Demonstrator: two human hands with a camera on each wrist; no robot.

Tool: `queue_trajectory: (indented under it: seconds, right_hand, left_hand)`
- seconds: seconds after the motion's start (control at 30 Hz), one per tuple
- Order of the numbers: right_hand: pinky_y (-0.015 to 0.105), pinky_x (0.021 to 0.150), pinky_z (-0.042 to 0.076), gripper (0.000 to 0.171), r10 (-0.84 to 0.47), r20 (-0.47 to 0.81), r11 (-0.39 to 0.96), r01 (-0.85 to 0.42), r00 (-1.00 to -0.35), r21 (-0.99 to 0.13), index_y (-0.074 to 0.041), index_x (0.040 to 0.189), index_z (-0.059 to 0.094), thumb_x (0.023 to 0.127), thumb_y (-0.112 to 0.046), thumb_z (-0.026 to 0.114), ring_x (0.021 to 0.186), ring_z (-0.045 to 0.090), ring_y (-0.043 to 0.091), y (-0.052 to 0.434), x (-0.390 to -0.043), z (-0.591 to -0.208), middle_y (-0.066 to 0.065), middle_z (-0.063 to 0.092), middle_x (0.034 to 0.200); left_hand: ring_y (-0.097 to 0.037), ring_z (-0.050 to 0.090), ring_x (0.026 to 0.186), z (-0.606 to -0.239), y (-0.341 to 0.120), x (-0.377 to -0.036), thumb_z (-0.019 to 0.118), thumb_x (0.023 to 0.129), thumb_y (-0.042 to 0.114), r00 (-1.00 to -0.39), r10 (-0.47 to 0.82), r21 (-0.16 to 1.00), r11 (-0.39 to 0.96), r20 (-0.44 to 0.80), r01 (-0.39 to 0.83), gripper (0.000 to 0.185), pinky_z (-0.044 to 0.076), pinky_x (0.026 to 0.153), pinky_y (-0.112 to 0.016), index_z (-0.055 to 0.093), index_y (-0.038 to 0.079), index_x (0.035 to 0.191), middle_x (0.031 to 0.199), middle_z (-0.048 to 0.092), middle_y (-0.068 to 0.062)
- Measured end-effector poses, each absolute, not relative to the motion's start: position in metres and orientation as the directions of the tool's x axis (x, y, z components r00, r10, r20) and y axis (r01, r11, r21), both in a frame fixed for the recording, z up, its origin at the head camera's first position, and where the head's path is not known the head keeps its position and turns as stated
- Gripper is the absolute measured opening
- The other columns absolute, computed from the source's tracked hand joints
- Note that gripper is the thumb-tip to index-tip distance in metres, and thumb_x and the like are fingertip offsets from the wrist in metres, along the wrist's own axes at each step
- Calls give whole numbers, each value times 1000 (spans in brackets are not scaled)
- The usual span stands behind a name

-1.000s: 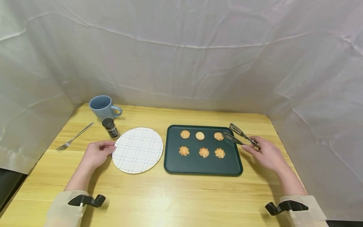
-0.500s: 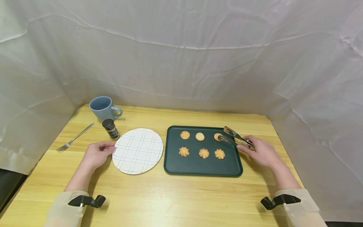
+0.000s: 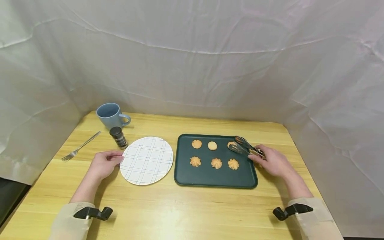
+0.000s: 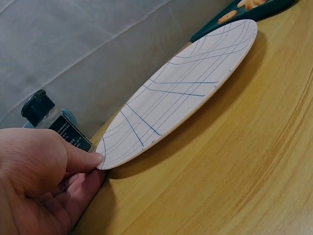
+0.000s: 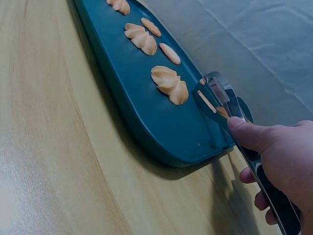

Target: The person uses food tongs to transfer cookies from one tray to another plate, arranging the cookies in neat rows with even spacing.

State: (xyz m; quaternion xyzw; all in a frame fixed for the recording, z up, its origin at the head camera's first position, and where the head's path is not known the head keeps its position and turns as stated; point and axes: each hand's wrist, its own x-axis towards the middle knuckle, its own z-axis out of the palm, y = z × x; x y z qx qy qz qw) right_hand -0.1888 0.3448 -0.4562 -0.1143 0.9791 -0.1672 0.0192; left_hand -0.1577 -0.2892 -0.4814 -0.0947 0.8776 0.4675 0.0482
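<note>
The tongs [image 3: 238, 149] have moved further over the tray [image 3: 192, 176], gripped by the right hand [image 3: 274, 161], whose curled fingers [image 5: 261, 200] only its wrist view shows; the left hand [image 3: 103, 163] pinches the plate [image 3: 147, 161].

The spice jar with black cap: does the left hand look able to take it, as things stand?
Probably yes: the spice jar stands just beyond the left hand, with nothing visible between them, though that hand would first need to release the plate it pinches.
</note>
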Motion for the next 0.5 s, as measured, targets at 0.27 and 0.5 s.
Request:
queue_trajectory:
  seconds: [0.27, 0.5]
  right_hand:
    - [63, 86, 51, 56, -241, -7, 917, -225, -971, -329, -8, 137, 62, 106, -54, 59, 109, 67, 42, 344, -189, -455, 20, 71, 122]
    - [63, 87, 51, 54, -248, -5, 916, -233, -969, -326, -9, 138, 62, 107, -53, 59, 111, 67, 42, 345, -189, -456, 20, 70, 124]
  left_hand:
    - [-17, 68, 95, -480, -288, -158, 66, 106, 16, -977, -127, 803, 557, -170, -212, 36, 54, 73, -20, 67, -10, 131, 120, 72, -26]
    - [-14, 67, 93, -481, -289, -157, 66, 106, 16, -979, -120, 804, 560, -162, -202, 37, 53, 73, -20, 67, -11, 130, 120, 72, -26]
